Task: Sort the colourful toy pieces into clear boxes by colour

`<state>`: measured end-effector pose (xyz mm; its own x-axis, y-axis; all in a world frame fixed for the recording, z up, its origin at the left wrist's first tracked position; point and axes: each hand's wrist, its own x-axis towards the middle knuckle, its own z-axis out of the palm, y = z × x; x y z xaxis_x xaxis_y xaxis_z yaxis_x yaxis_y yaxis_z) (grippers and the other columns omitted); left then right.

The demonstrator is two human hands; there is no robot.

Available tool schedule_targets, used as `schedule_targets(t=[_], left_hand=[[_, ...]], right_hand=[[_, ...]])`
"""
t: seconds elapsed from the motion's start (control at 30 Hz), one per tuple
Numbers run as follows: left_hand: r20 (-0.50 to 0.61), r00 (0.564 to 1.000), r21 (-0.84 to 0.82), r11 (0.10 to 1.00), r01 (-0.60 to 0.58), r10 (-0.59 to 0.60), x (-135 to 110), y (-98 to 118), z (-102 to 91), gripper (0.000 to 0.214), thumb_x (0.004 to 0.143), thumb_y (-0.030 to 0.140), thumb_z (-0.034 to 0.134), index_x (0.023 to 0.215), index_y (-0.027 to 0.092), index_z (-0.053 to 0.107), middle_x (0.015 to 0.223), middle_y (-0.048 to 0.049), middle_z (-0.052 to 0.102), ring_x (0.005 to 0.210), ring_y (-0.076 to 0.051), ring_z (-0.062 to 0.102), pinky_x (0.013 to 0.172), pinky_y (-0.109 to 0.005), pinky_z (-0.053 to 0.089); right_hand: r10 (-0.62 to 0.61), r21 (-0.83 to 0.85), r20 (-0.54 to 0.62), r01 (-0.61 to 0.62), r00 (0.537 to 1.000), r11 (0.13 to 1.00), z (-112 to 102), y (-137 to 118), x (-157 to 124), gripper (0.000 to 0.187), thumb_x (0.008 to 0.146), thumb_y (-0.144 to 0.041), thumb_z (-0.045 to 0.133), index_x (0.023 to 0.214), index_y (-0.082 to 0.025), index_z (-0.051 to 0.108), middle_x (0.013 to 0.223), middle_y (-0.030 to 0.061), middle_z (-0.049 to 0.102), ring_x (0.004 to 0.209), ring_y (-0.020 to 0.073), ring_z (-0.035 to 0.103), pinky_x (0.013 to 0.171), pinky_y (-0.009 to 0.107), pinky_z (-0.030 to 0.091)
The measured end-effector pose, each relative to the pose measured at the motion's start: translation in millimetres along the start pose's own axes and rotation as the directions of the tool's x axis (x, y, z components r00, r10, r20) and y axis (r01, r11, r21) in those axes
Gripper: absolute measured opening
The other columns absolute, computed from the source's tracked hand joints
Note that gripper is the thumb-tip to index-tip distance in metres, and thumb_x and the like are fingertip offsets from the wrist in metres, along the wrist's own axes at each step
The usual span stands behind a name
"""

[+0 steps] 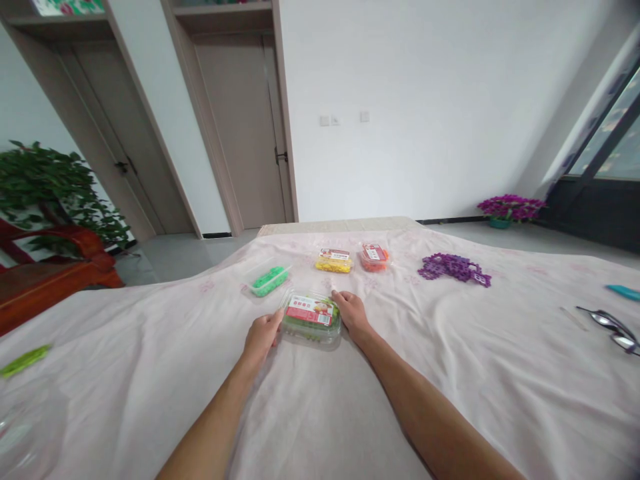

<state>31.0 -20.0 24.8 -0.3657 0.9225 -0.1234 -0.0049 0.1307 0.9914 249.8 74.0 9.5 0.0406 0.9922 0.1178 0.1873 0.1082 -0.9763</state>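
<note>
A clear plastic container (311,327) with a red and white label on its lid lies in front of me, and dark green pieces show inside. My left hand (263,337) grips its left edge, fingers closed round the side. At its upper right corner my right hand (351,312) is closed on the rim. Just beyond sits a clear tray (254,291) of bright green pieces. Farther back are a labelled container of yellow pieces (334,264) and one of orange-red pieces (374,257).
Purple linked pieces (454,267) lie loose on the pale cloth (395,393). At the right are glasses (611,328) and a blue object (624,292). Lime green pieces (25,360) and a clear plastic container (35,427) are at the left, near a wooden chair (75,257).
</note>
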Motion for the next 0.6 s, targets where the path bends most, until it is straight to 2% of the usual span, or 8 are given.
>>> schedule_targets(t=[0.13,0.3,0.47,0.6], left_hand=[[-0.028,1.000,0.036,0.999,0.010,-0.009,-3.1,2.0,5.7,0.050,0.064,0.064,0.071,0.054,0.020,0.049,0.041,0.0055,0.039,0.037,-0.007,0.034,0.039,-0.020,0.023],[0.020,1.000,0.016,1.000,0.020,-0.021,-3.5,2.5,4.7,0.048,0.065,0.062,0.067,0.055,0.020,0.046,0.043,0.0068,0.038,0.037,-0.006,0.033,0.040,-0.019,0.025],[0.066,0.995,0.030,0.997,0.067,-0.069,-2.5,6.2,0.0,0.047,0.064,0.062,0.066,0.057,0.021,0.044,0.044,0.0083,0.036,0.036,-0.006,0.033,0.040,-0.020,0.021],[0.082,0.992,0.107,0.991,0.084,-0.093,7.3,12.8,-6.9,0.041,0.065,0.054,0.070,0.056,0.020,0.050,0.043,0.0046,0.045,0.037,-0.010,0.042,0.041,-0.021,0.024]], right_hand=[[0.026,0.038,0.021,-0.027,0.999,0.999,-0.2,-4.6,-1.3,0.039,0.074,-0.054,0.057,0.058,-0.019,0.052,0.051,-0.0036,0.048,0.051,0.0106,0.040,0.050,0.023,0.029],[0.051,0.115,0.065,-0.058,0.997,0.992,0.6,-2.8,-2.7,0.041,0.073,-0.057,0.059,0.060,-0.019,0.052,0.052,-0.0023,0.051,0.050,0.0104,0.042,0.048,0.023,0.031],[0.024,0.094,0.090,-0.033,0.996,0.995,-0.1,3.2,-3.6,0.046,0.072,-0.063,0.059,0.061,-0.018,0.053,0.052,-0.0007,0.052,0.051,0.0113,0.044,0.047,0.022,0.032],[0.020,0.043,0.077,-0.024,0.997,0.999,-0.8,3.4,-2.6,0.044,0.072,-0.061,0.058,0.061,-0.018,0.054,0.052,-0.0010,0.051,0.051,0.0112,0.043,0.047,0.022,0.031]])
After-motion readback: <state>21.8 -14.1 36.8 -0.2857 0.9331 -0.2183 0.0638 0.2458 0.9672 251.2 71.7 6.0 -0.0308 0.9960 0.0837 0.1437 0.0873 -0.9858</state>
